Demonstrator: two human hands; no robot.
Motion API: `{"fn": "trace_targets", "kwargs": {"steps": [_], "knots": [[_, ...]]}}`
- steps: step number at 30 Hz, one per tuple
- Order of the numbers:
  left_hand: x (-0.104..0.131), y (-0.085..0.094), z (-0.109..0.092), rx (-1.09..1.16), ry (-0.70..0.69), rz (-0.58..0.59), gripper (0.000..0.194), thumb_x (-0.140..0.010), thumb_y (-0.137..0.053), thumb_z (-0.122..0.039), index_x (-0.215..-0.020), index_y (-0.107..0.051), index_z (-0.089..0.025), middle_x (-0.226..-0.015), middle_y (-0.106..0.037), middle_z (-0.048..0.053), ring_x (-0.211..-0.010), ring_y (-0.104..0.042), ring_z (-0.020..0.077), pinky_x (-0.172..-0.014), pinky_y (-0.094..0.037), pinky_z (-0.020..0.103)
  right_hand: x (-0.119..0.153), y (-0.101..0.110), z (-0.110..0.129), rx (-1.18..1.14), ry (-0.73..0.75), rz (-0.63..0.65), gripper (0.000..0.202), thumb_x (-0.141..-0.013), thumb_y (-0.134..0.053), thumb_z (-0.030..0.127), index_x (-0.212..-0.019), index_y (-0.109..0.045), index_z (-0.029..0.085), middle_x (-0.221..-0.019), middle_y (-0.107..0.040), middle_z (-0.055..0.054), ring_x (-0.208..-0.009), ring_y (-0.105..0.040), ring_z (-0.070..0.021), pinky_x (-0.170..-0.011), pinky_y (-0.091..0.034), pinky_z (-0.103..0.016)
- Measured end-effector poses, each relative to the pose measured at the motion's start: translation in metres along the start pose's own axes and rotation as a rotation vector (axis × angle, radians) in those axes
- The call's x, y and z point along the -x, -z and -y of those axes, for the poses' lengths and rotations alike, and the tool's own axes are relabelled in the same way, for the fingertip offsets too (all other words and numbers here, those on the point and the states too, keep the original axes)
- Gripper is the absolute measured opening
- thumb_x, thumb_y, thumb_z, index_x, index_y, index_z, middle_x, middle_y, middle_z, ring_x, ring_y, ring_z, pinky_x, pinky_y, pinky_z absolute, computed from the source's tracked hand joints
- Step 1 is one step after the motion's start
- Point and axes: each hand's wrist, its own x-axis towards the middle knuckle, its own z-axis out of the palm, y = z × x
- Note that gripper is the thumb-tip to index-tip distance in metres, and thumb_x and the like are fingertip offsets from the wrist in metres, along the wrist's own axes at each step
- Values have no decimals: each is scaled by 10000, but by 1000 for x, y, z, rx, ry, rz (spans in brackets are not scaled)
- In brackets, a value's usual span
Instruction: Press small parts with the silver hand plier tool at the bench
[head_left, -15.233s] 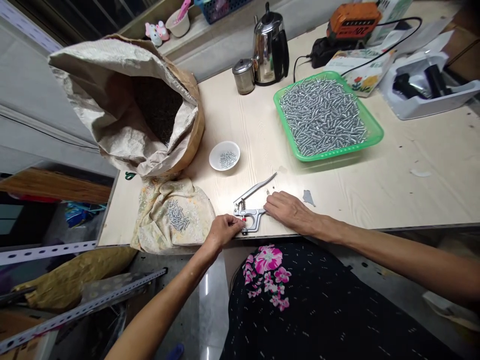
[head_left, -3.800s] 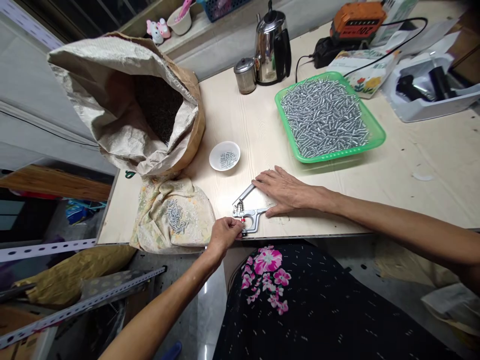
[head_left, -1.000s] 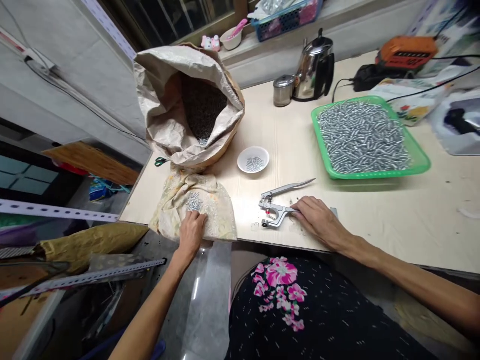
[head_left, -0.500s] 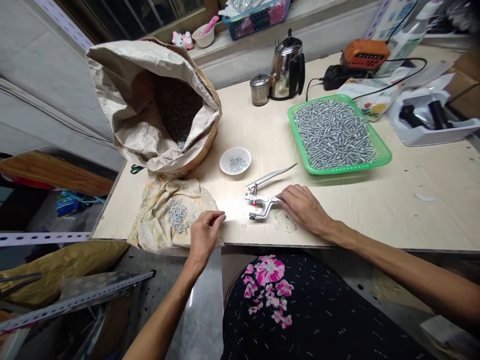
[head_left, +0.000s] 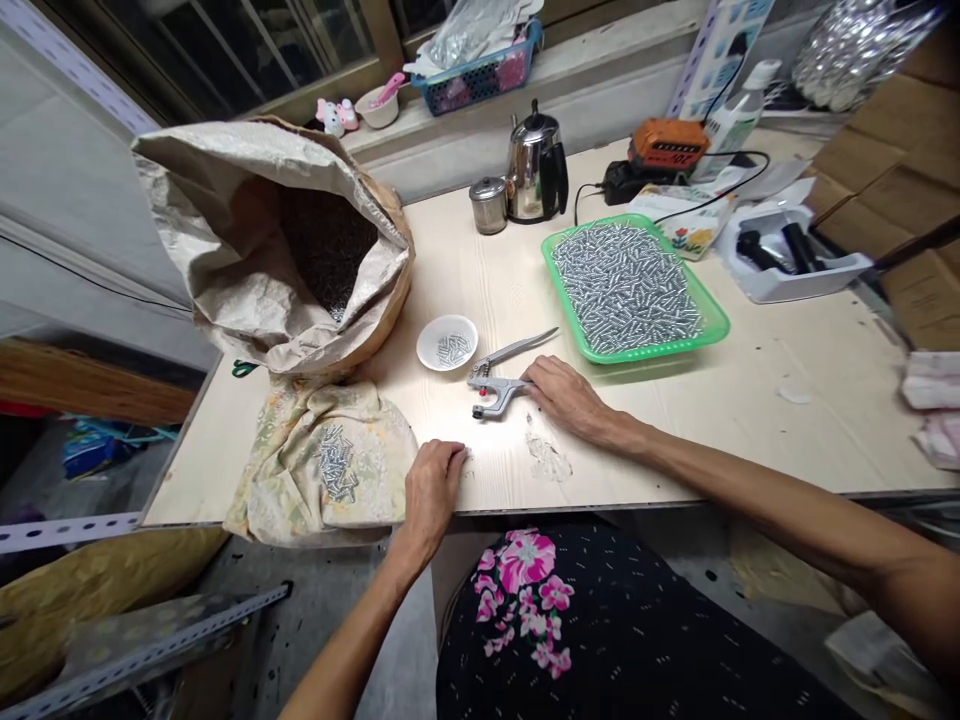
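My right hand (head_left: 568,398) is closed around the lower handle of silver snap pliers (head_left: 504,392), which have a red tip in the jaw. Their upper handle stands raised, so the jaws are apart. My left hand (head_left: 435,490) is closed in a pinch near the table's front edge, in front of the pliers; what its fingertips hold, if anything, is too small to make out. Left of that hand, a pile of small metal screw-like pieces (head_left: 337,465) lies on a patterned cloth (head_left: 289,480). A white bowl (head_left: 430,345) with more such pieces stands behind the pliers.
A green tray (head_left: 643,353) full of metal pieces sits at back right. The large open sack (head_left: 225,290) at left holds dark small pieces. Behind stand a kettle (head_left: 529,165) and a lidded canister (head_left: 488,206). An orange battery (head_left: 666,143) and a white tray (head_left: 795,286) are further right.
The pliers have moved forward, away from the table's front edge, with my right hand. My left hand has moved right, off the cloth's edge over the bare tabletop. The view has shifted.
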Motion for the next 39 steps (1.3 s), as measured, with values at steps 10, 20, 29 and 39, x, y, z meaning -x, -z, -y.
{"fn": "trace_targets", "kwargs": {"steps": [10,20,29,39], "knots": [[5,20,-7,433,429,-28,276,-884,-517,-442,-940,-594,-182,-752,-669,25,-615,-629,159,-638,-493,285,70,-1,33,-6,42,57,144,-982,-426,174,-916,-554,167,-899,-566,-68,-836,-484,-199,-742,-394,-321],[1,8,-18,844,572,-89,434,-696,-705,-538,-860,-615,-146,-676,-676,39,-539,-588,135,-530,-498,250,-89,32,-3,265,-117,243,370,-999,-344,194,-1339,-487,166,-1406,-489,-130,-1192,-475,-242,-952,-381,-355],[11,6,-20,910,624,-103,497,-629,-755,-551,-869,-635,-133,-671,-682,43,-527,-589,128,-518,-487,242,-145,-20,-15,372,-306,203,535,-934,-275,55,-1438,-402,180,-1499,-383,-158,-1260,-422,-315,-999,-361,-481],[26,-13,-17,939,603,-137,514,-672,-732,-600,-881,-635,-140,-668,-657,29,-536,-589,133,-531,-491,251,-172,-47,-23,387,-310,139,297,-947,-568,317,-1197,-591,159,-1280,-558,-102,-1188,-512,-252,-992,-430,-468]]}}
